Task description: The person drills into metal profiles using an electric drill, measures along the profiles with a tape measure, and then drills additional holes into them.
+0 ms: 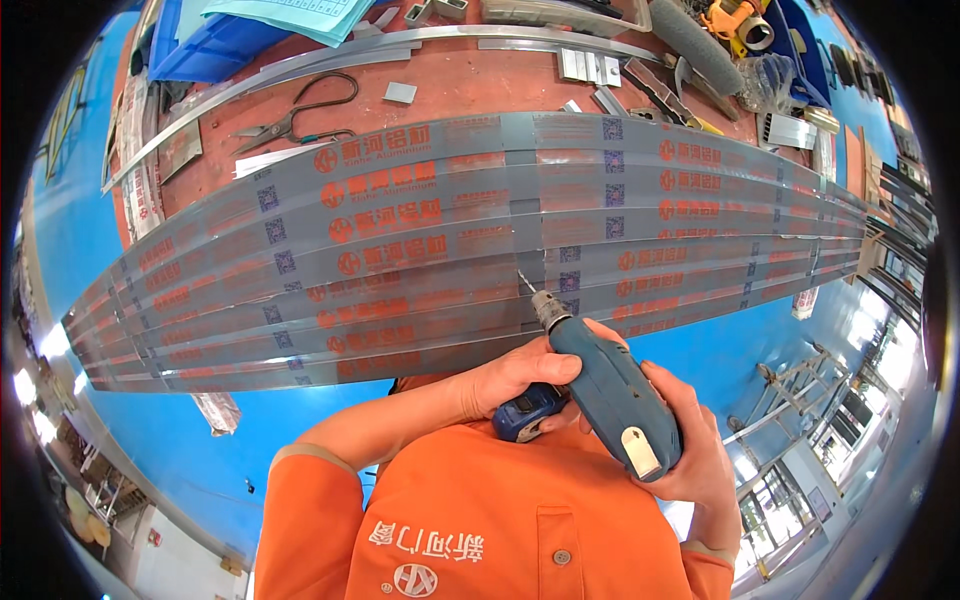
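Note:
A teal power drill (612, 388) is held in front of my chest, its thin bit (527, 283) pointing away over the grey aluminium profiles (480, 165). Whether the bit touches a profile, I cannot tell. My right hand (695, 435) wraps around the back of the drill. The thumb of my left hand (525, 375) presses on the drill's side near the chuck (549, 308); its other fingers are mostly hidden. Just below that hand shows a dark blue rounded block (525, 413), possibly a battery or tape measure. The long profiles lie side by side, wrapped in printed film.
Behind the profiles, the red worktop (450, 85) carries scissors (295, 118), metal offcuts (588, 67), pliers (668, 92) and a long metal strip (330, 62). A blue bin (210, 45) stands far left. A metal frame cart (790, 390) stands on the blue floor at right.

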Motion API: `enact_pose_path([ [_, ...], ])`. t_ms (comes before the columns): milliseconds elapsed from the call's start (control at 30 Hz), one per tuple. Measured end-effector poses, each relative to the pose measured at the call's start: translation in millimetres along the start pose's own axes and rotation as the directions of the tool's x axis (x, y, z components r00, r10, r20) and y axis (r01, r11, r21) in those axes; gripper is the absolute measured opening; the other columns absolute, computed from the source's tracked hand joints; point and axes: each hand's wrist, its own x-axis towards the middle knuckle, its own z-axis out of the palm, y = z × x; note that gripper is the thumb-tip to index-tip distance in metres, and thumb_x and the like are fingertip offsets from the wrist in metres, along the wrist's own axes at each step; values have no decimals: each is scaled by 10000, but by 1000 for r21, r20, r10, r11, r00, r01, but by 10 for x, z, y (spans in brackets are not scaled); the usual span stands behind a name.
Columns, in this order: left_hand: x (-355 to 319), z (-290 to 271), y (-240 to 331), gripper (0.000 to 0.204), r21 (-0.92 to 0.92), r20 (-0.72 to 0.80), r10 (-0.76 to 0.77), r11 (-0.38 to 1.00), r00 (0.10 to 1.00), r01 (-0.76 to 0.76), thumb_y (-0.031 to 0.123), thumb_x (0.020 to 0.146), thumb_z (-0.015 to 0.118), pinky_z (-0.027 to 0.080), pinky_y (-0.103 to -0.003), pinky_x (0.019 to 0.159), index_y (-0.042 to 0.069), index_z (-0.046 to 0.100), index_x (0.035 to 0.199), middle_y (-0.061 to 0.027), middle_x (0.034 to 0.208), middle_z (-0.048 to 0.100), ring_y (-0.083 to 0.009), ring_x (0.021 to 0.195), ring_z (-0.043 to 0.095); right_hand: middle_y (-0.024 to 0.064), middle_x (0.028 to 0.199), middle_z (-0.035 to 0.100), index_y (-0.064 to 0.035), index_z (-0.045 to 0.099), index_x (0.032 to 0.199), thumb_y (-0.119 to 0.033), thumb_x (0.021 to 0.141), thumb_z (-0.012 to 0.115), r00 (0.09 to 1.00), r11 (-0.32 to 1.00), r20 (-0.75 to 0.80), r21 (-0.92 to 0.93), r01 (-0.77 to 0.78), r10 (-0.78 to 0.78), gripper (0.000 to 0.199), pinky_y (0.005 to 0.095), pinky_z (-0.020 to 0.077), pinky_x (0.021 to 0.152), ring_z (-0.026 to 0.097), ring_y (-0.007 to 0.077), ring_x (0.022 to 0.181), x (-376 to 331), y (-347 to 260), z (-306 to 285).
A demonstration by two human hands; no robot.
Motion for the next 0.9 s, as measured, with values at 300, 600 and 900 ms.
enact_pose_path([
  [300, -6, -63, -58, 609, -22, 11, 2, 1000, 1000, -1, 411, 940, 633, 461, -225, 416, 56, 469, 1407, -211, 1056, 691, -190, 575, 615, 177, 1270, 704, 5, 536, 1433, -100, 547, 821, 1000, 1000, -8, -30, 3, -3, 937, 372, 546, 879, 713, 339, 993, -14, -28, 34],
  [600, 26, -58, -48, 609, -22, 26, 14, 1000, 1000, -14, 410, 932, 626, 453, -230, 418, 57, 473, 1404, -196, 1067, 687, -174, 556, 584, 178, 1269, 705, 10, 535, 1430, -91, 562, 823, 999, 999, -43, -26, 20, -21, 920, 364, 549, 864, 717, 333, 977, 1, -85, 65],
  [900, 2, -104, -105, 620, -56, 31, 22, 998, 999, -21, 418, 918, 631, 453, -232, 435, 61, 476, 1401, -192, 1081, 682, -173, 562, 574, 169, 1237, 722, -21, 545, 1432, -61, 584, 827, 1000, 999, -24, -47, 7, -8, 895, 361, 557, 807, 722, 328, 926, 21, -145, 38],
])
